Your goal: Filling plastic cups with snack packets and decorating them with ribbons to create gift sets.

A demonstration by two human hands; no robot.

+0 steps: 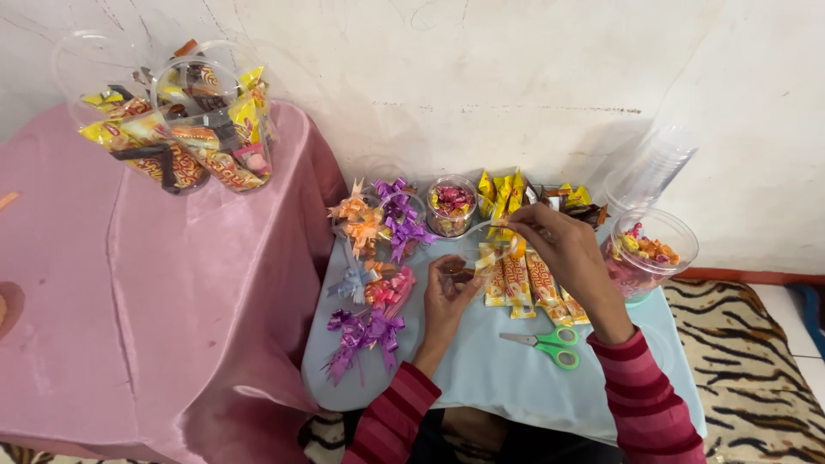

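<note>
The right hand (563, 249) and left hand (447, 296) are each pinching the yellow ribbon (497, 251) between closed fingers. The thin ribbon is possibly slipping free, because both grips are so small.

A low bench (481, 378) draped in pale blue cloth carries green-handled scissors (546, 342), yellow snack packets (520, 283), ribbon bows (382, 225), and clear candy cups (451, 206). Beside it, a pink-draped bench (129, 301) holds filled clear cups (185, 120).
</note>
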